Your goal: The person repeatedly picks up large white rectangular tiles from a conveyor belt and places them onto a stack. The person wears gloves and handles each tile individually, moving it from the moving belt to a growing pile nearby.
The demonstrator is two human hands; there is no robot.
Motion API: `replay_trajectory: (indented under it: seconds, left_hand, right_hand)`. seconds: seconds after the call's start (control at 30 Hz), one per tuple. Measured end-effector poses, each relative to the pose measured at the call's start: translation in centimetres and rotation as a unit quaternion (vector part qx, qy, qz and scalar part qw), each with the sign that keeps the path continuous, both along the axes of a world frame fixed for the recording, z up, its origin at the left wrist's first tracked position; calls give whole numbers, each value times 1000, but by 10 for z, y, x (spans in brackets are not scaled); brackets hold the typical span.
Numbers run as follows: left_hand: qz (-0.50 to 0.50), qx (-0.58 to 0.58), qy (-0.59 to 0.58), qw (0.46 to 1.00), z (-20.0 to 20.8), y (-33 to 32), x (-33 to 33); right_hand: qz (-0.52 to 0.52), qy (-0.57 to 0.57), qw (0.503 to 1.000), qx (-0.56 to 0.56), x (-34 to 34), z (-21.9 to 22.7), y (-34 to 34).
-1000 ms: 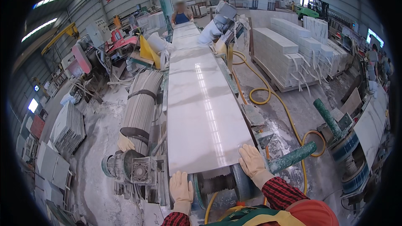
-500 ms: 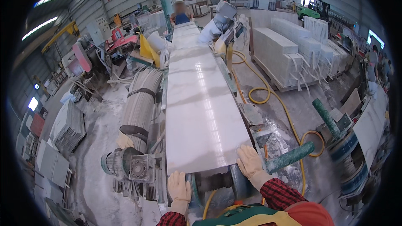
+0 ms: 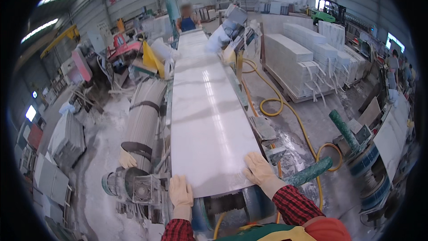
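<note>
Lying flat and uncurled, your left hand (image 3: 181, 192) and right hand (image 3: 261, 172) touched the near corners of the shiny white stone slab (image 3: 209, 151), which sat on the machine (image 3: 259, 203) before you.

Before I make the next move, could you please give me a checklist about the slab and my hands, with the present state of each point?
1. Left hand gloved, at the slab's near left corner: ok.
2. Right hand gloved, at the slab's right edge: ok.
3. Slab lying flat: ok.
4. Yellow hose off the slab's top: ok, it lies on the floor.
5. Blue-rimmed roller stopped: cannot tell.
6. Co-worker's hands away from the far end: cannot tell.
</note>
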State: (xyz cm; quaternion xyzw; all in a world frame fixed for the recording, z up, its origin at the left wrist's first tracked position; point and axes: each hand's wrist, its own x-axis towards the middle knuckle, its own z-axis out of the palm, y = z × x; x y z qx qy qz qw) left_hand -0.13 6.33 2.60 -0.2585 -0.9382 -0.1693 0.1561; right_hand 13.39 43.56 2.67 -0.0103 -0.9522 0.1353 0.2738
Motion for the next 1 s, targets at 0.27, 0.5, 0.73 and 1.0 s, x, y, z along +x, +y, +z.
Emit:
replay_trajectory:
  seconds: [0.27, 0.5, 0.73, 1.0]
  left_hand:
    - [12, 2, 7, 1000, -12, -4, 3]
    - [0, 9, -14, 1000, 0, -5, 6]
    - [2, 21, -5, 1000, -5, -3, 9]
    - [15, 20, -8, 1000, -6, -8, 16]
  right_hand:
    - [-60, -51, 997, 10, -48, -1, 14]
    - [-67, -69, 995, -4, -51, 18, 8]
    - [-77, -19, 997, 14, -50, 4, 12]
    - [-49, -4, 999, -8, -43, 26, 4]
